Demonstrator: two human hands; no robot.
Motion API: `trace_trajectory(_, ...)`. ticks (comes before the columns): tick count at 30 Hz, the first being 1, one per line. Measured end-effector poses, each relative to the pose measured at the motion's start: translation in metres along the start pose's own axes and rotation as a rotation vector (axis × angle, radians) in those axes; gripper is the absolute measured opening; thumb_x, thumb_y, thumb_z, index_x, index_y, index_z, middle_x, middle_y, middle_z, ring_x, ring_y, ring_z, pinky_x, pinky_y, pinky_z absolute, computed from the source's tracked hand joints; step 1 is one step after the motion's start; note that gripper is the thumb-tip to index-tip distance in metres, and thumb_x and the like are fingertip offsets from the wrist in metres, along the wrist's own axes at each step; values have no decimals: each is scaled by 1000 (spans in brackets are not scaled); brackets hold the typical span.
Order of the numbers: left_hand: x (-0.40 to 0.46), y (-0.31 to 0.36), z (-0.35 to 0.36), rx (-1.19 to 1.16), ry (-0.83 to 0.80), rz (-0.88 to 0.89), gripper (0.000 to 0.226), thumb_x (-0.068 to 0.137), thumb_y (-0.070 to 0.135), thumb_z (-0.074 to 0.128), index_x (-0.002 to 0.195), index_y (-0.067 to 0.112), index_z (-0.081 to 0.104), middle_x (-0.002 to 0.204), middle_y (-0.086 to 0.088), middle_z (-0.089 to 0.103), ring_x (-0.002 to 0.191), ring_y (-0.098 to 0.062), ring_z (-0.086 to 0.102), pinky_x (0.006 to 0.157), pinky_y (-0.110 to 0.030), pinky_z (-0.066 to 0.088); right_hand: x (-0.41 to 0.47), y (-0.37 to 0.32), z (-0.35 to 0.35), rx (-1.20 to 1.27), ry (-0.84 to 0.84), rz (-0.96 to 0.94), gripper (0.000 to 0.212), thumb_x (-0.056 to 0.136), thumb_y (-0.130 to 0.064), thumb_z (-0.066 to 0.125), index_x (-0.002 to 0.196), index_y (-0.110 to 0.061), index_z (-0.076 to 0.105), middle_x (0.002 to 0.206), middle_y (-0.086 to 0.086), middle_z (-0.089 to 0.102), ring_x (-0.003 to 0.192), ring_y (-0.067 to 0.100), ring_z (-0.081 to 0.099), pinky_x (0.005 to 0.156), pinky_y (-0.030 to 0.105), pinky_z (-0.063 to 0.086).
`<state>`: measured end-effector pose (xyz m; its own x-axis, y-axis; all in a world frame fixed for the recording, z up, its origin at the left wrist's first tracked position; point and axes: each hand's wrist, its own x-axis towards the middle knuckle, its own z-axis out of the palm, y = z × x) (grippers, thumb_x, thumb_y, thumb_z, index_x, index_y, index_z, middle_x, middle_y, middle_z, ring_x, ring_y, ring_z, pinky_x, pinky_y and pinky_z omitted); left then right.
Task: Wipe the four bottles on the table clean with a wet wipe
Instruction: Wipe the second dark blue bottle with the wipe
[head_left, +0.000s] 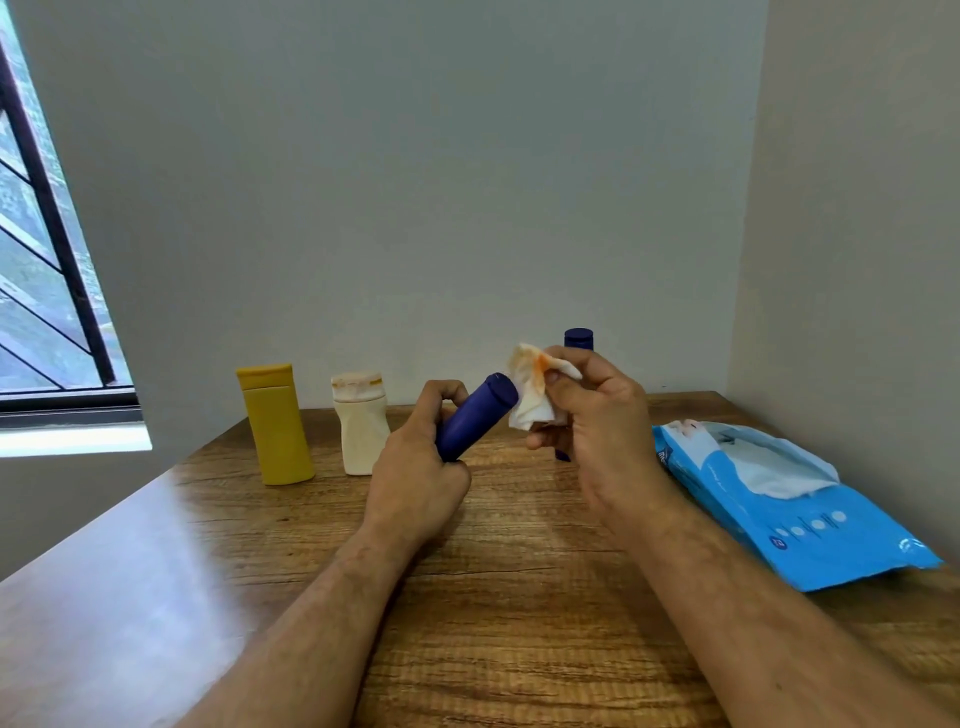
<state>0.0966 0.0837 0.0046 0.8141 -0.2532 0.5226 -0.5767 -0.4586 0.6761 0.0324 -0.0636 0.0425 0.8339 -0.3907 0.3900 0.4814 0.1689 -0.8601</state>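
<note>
The left hand (415, 467) is curled round the lower body of a dark blue cylindrical plastic bottle (475, 418), held tilted above the wooden tabletop (519, 597) near the middle of the frame, its cap end pointing up and to the right. Just beside that end, the right hand (597, 426) pinches a crumpled white wet wipe (535, 395) between thumb and fingers; the wipe appears to touch or nearly touch the cap, though contact cannot be told for certain. To do this step well, a clean fold of the wipe would probably serve best, since the part facing up carries orange smears; wrapping it round the cap and turning the bottle with the left hand should cover the whole surface, then working down the body toward the fingers and shifting the grip to reach what they cover. The held bottle looks smooth, matte and evenly blue, with no stains visible on the exposed part. At centre left of the frame stand a mustard-yellow flat-sided plastic bottle (275, 423) and, just beside it, a cream squat plastic bottle (361, 423) with orange-brown residue round its cap, so that one at least seems unfinished. A second dark blue bottle (578, 339) stands behind the right hand, mostly hidden but for its cap. At right of the frame lies a light blue soft pack of wet wipes (831, 525), its flap open and a white sheet showing.
</note>
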Motion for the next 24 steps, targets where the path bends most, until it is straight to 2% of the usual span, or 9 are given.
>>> trace_trajectory(5, 0, 1, -1, 30, -28, -7, 78, 71, -10, 62, 114, 50, 37, 108, 5, 62, 94, -16, 62, 92, -42, 54, 1, -2, -4, 198, -58, 101, 26, 93, 4, 47, 95, -13, 67, 91, 11, 65, 51, 9, 61, 39, 24, 45)
trace_trajectory(8, -1, 1, 0, 33, -31, 9, 77, 70, -10, 61, 112, 51, 38, 105, 7, 62, 92, -15, 62, 90, -43, 55, 1, 0, -3, 98, -75, 90, 32, 93, 5, 49, 80, -16, 69, 89, 13, 66, 47, 12, 55, 37, 22, 42)
trace_trajectory(11, -2, 2, -1, 29, -20, 24, 78, 70, -10, 61, 110, 53, 36, 103, 12, 59, 91, -12, 61, 88, -40, 54, 2, 3, -5, -140, -47, -10, 34, 93, 2, 54, 74, -20, 72, 89, 12, 69, 45, 13, 52, 41, 24, 44)
trace_trajectory(15, 0, 2, -1, 41, 9, 34, 82, 70, -10, 63, 108, 57, 32, 103, 12, 58, 90, -9, 60, 86, -37, 53, 1, 5, -6, -218, -55, -78, 25, 92, -3, 59, 87, -20, 76, 89, 9, 70, 50, 15, 56, 48, 28, 51)
trace_trajectory(18, 1, 0, -1, 40, 22, 25, 81, 70, -9, 63, 109, 55, 33, 105, 8, 60, 89, -9, 60, 85, -37, 54, -2, 5, -5, -261, -123, -127, 23, 90, -4, 62, 102, -19, 75, 98, 6, 68, 59, 18, 61, 58, 32, 56)
trace_trajectory(21, 1, -3, -2, 22, 49, 14, 79, 69, -9, 64, 111, 51, 36, 102, 14, 58, 88, -10, 62, 84, -37, 55, -5, 7, -2, -402, -158, -199, 31, 86, -4, 68, 112, -22, 72, 106, -3, 65, 65, 10, 64, 56, 22, 54)
trace_trajectory(24, 1, -6, -2, 8, 58, -3, 78, 69, -10, 64, 113, 49, 39, 102, 15, 59, 90, -13, 63, 86, -39, 55, -5, 6, -1, -456, -160, -236, 30, 86, -3, 69, 108, -22, 74, 103, -7, 65, 65, 6, 63, 53, 18, 52)
